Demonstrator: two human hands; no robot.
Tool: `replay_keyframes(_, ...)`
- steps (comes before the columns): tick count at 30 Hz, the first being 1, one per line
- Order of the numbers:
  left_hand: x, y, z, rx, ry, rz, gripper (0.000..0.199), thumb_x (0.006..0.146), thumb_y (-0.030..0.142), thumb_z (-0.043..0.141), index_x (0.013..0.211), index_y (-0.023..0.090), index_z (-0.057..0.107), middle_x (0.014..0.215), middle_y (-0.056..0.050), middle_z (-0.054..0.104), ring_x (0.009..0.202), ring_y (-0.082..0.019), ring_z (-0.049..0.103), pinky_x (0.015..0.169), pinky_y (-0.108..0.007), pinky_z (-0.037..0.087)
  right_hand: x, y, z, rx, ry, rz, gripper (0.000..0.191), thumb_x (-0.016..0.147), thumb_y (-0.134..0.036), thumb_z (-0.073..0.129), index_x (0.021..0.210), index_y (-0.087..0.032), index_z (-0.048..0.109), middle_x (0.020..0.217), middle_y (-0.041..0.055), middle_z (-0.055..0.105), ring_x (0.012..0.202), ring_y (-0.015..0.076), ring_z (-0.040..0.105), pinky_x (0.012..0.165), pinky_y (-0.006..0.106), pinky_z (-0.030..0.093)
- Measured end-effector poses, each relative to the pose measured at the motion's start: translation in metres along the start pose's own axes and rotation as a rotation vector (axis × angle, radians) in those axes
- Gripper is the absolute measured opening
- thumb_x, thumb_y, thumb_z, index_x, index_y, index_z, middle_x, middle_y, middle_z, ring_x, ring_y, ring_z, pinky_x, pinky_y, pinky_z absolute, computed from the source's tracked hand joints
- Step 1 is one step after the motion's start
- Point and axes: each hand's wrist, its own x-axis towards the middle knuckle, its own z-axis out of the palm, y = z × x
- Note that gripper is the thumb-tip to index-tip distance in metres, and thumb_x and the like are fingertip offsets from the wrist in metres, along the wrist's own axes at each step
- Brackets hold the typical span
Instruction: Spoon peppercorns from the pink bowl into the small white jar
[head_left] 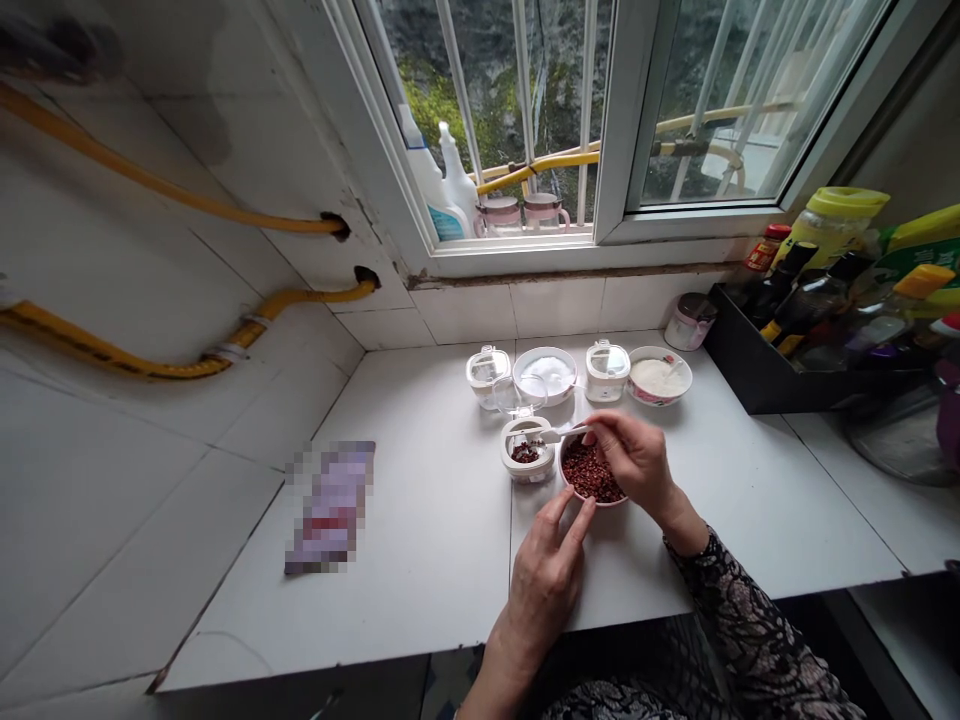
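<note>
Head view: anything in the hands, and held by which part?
Right hand holds the white spoon by its handle end; left hand touches the bowl at its rim.

We find the purple packet (334,510) pixelated, its print unreadable; we see the dark shape (60,45) at the upper left only as a blur; the purple item (949,410) is cut by the right edge.
</note>
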Motion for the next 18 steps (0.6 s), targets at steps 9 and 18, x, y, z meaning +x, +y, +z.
replay_keyframes(9, 0.002, 0.001, -0.001, 0.000, 0.009, 0.004, 0.069, 0.093, -0.005, 0.042, 0.156, 0.023, 0.039, 0.138, -0.015, 0.056, 0.127, -0.024, 0.060, 0.099, -0.036, 0.060, 0.006, 0.015, -0.012, -0.072, -0.146, 0.241, 0.019, 0.089, -0.026, 0.054, 0.074, -0.021, 0.065, 0.057, 0.0001, 0.065, 0.054, 0.0161, 0.060, 0.058, 0.028, 0.046)
replay_keyframes(18, 0.002, 0.001, -0.001, 0.005, 0.012, 0.001, 0.068, 0.094, -0.004, 0.041, 0.156, 0.024, 0.038, 0.138, -0.015, 0.056, 0.127, -0.024, 0.060, 0.097, -0.036, 0.061, 0.007, 0.014, -0.013, -0.008, -0.212, 0.333, 0.021, 0.087, -0.024, 0.053, 0.069, -0.021, 0.063, 0.053, -0.0016, 0.064, 0.054, 0.0158, 0.060, 0.056, 0.026, 0.046)
